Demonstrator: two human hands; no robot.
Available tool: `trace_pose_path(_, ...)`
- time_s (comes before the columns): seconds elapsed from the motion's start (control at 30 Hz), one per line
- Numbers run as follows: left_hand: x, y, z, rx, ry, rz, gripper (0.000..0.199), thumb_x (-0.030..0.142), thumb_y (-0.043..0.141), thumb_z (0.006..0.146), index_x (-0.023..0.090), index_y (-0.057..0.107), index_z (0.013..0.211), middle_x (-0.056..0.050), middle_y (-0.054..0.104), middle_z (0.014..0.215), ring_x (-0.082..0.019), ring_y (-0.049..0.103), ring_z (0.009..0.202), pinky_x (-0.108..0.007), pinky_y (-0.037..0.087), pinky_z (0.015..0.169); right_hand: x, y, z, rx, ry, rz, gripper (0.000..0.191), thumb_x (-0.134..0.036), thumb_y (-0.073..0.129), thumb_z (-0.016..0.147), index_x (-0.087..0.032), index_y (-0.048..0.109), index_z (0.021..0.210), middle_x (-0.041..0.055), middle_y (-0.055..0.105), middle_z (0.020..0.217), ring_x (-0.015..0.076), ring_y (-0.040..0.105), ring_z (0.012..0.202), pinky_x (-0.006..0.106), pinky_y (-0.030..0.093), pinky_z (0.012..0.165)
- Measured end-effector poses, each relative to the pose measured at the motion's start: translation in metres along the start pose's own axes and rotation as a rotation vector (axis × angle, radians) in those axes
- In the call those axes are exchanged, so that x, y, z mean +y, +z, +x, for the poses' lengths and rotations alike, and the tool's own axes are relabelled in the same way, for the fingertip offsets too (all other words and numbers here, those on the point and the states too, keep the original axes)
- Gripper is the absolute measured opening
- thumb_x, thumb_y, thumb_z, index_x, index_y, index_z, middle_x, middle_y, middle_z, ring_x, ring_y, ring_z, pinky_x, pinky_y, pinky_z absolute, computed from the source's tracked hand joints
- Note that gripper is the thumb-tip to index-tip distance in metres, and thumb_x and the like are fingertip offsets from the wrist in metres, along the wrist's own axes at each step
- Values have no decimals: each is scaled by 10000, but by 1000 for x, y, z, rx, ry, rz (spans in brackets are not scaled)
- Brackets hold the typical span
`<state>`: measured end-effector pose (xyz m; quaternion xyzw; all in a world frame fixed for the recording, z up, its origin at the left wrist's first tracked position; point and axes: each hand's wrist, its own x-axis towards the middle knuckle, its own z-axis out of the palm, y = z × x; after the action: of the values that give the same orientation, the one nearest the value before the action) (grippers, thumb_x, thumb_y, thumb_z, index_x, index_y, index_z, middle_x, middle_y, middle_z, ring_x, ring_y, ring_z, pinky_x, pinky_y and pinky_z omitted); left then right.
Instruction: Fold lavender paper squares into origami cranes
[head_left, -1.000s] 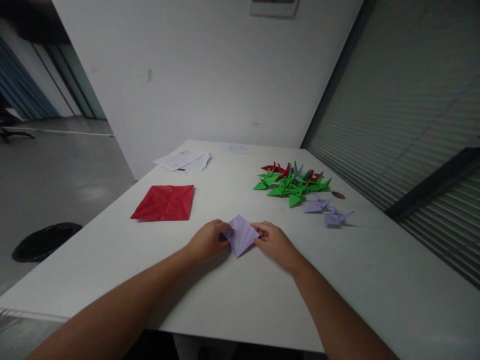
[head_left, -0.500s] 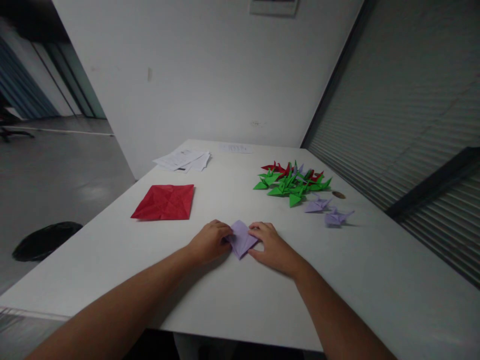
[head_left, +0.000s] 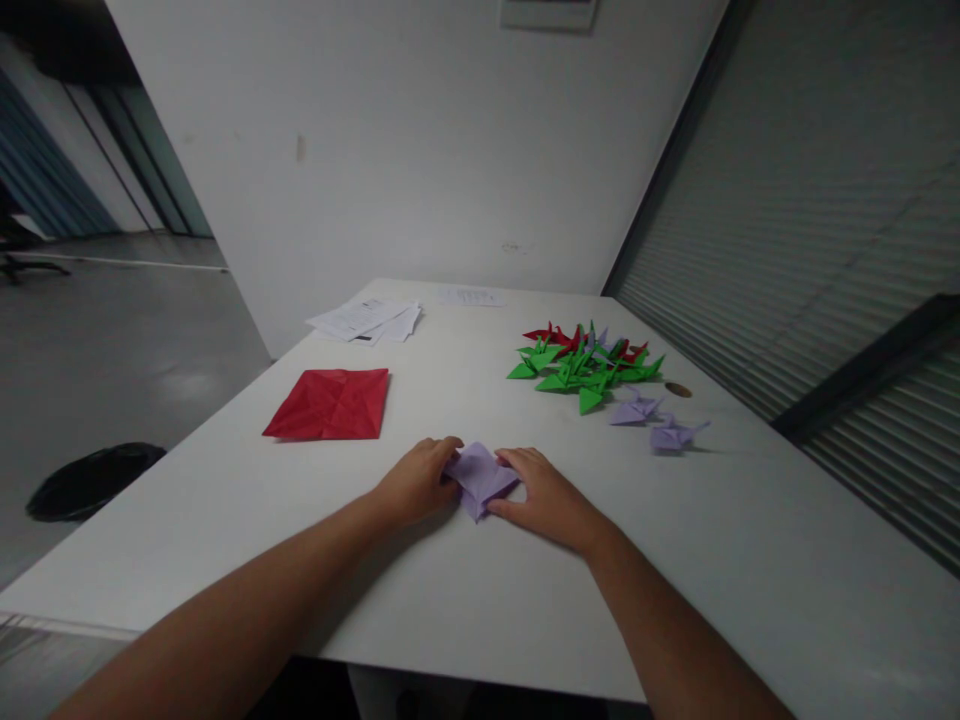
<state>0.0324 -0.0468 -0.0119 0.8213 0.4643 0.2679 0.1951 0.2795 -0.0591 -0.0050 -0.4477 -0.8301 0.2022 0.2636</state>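
Note:
A folded sheet of purple origami paper lies on the white table between my hands, its side corners spread and a pointed tip toward me. My left hand grips its left corner, with the thumb partly hidden behind the fingers. On the opposite side, my right hand holds the right corner between fingers and thumb, the thumb close to the near tip.
A creased red paper sheet lies at left, with printed papers behind it. Green paper cranes, red ones and purple cranes sit at right, near a brown oval object. A black bin stands left of the table.
The purple paper's side corners have drawn outward and its upper layer has lifted away from the near tip. My right thumb has shifted slightly left; my left fingers have moved a little up.

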Motion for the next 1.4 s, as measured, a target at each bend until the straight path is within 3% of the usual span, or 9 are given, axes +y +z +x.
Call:
trace_pose_path(0.13,-1,1,0,-10,-7,7,536,87,642,718,168,623,1247,-135,722,1046,-277,661,915,-356,493,816,-1,0,0,-3,6,-14,595,-342,844,733,-184,629,1265,135,659,1250,293,590,1170,456,461,1043)
trace_pose_path(0.43,2,-1,1,-63,-21,67,491,97,669,735,186,637,1217,-100,716,1035,-225,663,853,-308,493,783,-5,1,6,-22,-43,-121,377,-76,687,772,-171,682,1137,98,707,1097,260,601,1063,404,477,975)
trace_pose_path(0.6,4,-2,0,-78,10,106,396,133,660,783,187,659,1175,-76,719,994,-203,660,839,-281,490,768,-2,6,9,-41,-111,-132,328,-8,639,781,-170,718,1056,91,726,1052,243,614,1022,389,484,950)
trace_pose_path(0.8,6,-1,1,-73,23,109,346,144,621,817,192,665,1157,-62,724,949,-209,665,859,-290,492,789,-3,8,11,-35,-104,-145,251,-13,596,831,-188,730,950,69,732,966,223,634,946,360,494,899)
trace_pose_path(1.1,7,1,4,-101,-19,-3,388,100,626,764,188,665,1139,-44,743,936,-187,673,805,-267,480,731,-4,13,12,11,-27,-91,270,-12,649,803,-192,716,992,61,748,986,216,658,936,334,492,877)
trace_pose_path(1.4,15,-3,5,-88,-87,9,323,123,609,816,194,666,1125,-18,736,825,-168,647,700,-247,422,637,-6,13,14,26,39,-121,98,-85,666,848,-181,677,837,53,713,856,201,636,815,288,451,748)
